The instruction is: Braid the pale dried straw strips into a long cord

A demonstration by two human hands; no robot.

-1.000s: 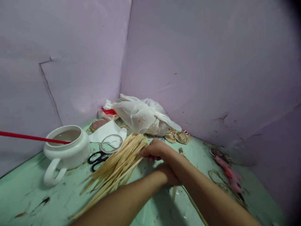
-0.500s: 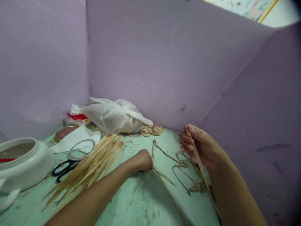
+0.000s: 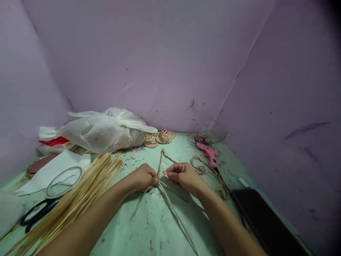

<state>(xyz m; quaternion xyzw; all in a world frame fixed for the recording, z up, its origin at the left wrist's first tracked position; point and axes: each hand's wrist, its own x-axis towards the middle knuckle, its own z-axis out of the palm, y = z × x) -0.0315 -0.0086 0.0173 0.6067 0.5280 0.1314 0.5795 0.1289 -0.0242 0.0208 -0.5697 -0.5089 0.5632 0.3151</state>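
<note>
Head view: from where I stood, the work was partway done. A finished length of cord (image 3: 160, 165), twisted or braided, I couldn't tell which, lay to the left of the pink glue gun (image 3: 209, 152) and bent back on itself at its far end. Its second run slipped behind the right hand (image 3: 183, 176) towards tangled loops (image 3: 200, 170) on the near side of the glue gun; whether they joined, I couldn't see. Below the hands, loose strands (image 3: 175, 212) ran out unworked, so that part was left to do. A thick straw bundle (image 3: 80, 192), well to the left of the glue gun, lay untouched.

As for the fingers, those of the left hand (image 3: 145, 176) were curled in, thumb and forefinger pinched on the cord just where the loose strands split off. The right hand's thumb and forefinger were together too, nipping the pale end of one strand (image 3: 165, 174) just beside the cord. Both hands were to the left of the glue gun and nearer me.
</note>
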